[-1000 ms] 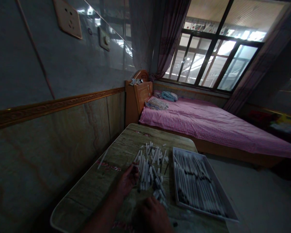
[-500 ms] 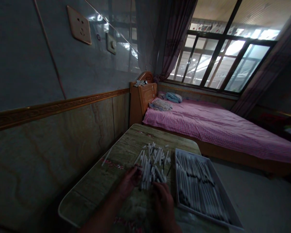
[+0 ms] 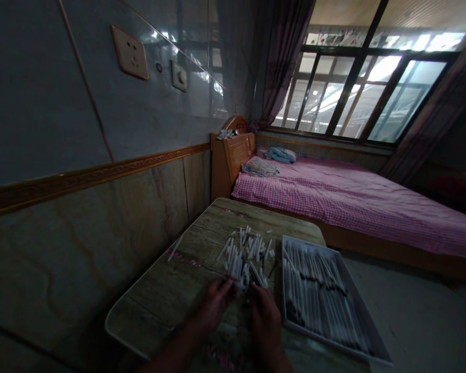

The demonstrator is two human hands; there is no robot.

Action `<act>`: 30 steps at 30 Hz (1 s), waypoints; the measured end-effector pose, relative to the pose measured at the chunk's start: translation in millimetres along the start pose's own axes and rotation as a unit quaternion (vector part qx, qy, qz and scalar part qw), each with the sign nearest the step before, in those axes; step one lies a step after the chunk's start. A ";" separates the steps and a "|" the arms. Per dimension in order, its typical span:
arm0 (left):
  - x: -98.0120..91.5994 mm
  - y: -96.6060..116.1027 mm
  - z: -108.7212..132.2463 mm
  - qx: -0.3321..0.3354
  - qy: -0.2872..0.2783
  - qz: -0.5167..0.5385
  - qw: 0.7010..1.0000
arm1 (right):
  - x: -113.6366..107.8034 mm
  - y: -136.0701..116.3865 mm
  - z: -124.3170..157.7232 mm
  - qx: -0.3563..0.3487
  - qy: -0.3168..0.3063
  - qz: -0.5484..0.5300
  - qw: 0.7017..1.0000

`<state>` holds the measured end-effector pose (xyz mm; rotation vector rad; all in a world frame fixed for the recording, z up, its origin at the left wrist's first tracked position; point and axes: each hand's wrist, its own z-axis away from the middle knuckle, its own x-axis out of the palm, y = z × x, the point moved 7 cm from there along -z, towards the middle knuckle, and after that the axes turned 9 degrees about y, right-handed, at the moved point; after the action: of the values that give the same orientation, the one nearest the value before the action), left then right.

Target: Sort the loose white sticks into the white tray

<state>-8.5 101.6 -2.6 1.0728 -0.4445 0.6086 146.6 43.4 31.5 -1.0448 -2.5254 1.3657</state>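
My left hand [image 3: 216, 303] is closed in a pinch at the near edge of a loose pile of slim white pen-like tubes [image 3: 235, 261]. A white tube [image 3: 239, 285] sticks out from its fingertips towards the right. Facing it, a short gap away, my right hand [image 3: 266, 313] has its fingers curled together. Something small and dark seems to be at those fingertips, but dim light and blur hide what it is. Short white pieces and thin dark sticks are mixed into the pile.
Right of my right hand, a shallow white tray [image 3: 373, 331] holds rows of long white sticks with dark ends. One white stick [image 3: 175, 247] lies apart at the table's left edge. The wood-patterned table [image 3: 151, 305] stands by a tiled wall, with a bed [image 3: 334, 194] beyond.
My left hand has moved nearer to me and to the right, closer to my right hand, with the white tube at its fingertips. My right hand has shifted only slightly.
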 end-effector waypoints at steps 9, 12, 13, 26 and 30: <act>5.9 1.5 1.8 0.034 -0.023 -0.070 0.997 | -1.2 12.4 2.5 0.086 0.021 -0.035 0.995; 5.6 2.3 2.9 0.037 -0.019 -0.064 0.997 | -3.1 18.0 4.9 0.125 0.030 -0.046 0.991; 5.3 2.7 3.2 0.036 -0.017 -0.061 0.997 | -3.7 19.2 5.5 0.135 0.032 -0.048 0.989; 3.3 -1.0 -1.9 0.039 -0.021 -0.075 0.996 | -6.1 18.2 4.9 0.162 0.030 -0.042 0.985; 1.8 -0.7 -2.7 0.042 -0.010 -0.072 0.996 | -5.3 16.8 5.3 0.158 0.023 -0.051 0.986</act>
<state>-6.5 104.2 -3.1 1.1813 -0.3586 0.4921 157.5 42.7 16.7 -0.8630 -2.1981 1.6211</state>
